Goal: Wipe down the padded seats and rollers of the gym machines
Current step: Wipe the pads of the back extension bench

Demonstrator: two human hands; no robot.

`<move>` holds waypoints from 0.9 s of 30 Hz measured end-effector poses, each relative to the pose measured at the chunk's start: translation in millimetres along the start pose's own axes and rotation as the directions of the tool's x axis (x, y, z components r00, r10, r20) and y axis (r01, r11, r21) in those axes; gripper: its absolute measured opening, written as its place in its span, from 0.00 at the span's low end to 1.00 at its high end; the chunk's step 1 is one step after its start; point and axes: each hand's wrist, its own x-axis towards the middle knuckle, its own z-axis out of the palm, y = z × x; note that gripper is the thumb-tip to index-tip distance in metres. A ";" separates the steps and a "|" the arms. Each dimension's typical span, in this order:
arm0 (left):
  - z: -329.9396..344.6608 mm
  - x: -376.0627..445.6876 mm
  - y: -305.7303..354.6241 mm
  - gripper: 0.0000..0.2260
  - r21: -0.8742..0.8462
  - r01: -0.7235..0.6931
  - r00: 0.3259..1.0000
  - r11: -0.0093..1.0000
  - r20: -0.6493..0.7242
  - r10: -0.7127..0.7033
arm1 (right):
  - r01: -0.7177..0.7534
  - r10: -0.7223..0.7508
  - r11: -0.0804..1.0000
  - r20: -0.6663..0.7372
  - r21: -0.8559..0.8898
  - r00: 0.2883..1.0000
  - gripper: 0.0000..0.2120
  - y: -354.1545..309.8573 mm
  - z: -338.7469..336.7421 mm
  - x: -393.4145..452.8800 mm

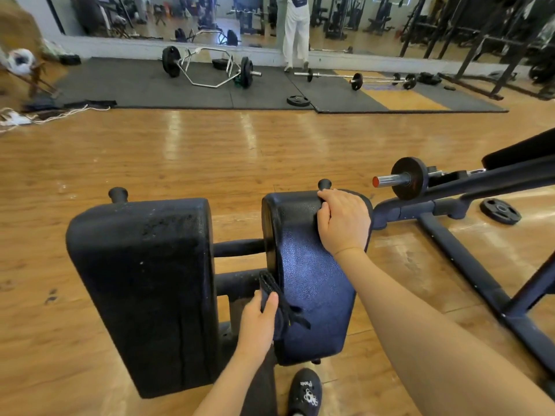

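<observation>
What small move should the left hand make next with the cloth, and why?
Probably slide the dark cloth up the inner edge of the right pad. The left hand pinches it low against that edge, while the right hand steadies the pad's top.

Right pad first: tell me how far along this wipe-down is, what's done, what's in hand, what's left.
Done: the right pad has a clean sheen on its top face. In hand: the left hand presses a dark cloth against that pad's inner edge, while the right hand grips its far end. Left: the left pad looks dusty and speckled, apparently unwiped.
</observation>
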 end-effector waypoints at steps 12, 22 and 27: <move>18.7 -39.8 -48.2 0.16 0.201 -0.035 0.999 0.979 0.043 0.027 | -0.013 0.013 1.000 0.012 0.003 1.000 0.18 3.7 4.1 -0.2; 2.7 -41.0 -41.8 0.10 0.153 0.063 0.998 0.986 0.008 -0.065 | 0.014 -0.014 1.000 -0.038 -0.011 0.999 0.16 4.7 5.0 -1.4; 25.8 -36.0 -38.8 0.28 0.226 -0.066 0.997 0.972 0.042 0.058 | 0.012 -0.012 1.000 -0.017 -0.006 1.000 0.17 4.0 4.7 -0.6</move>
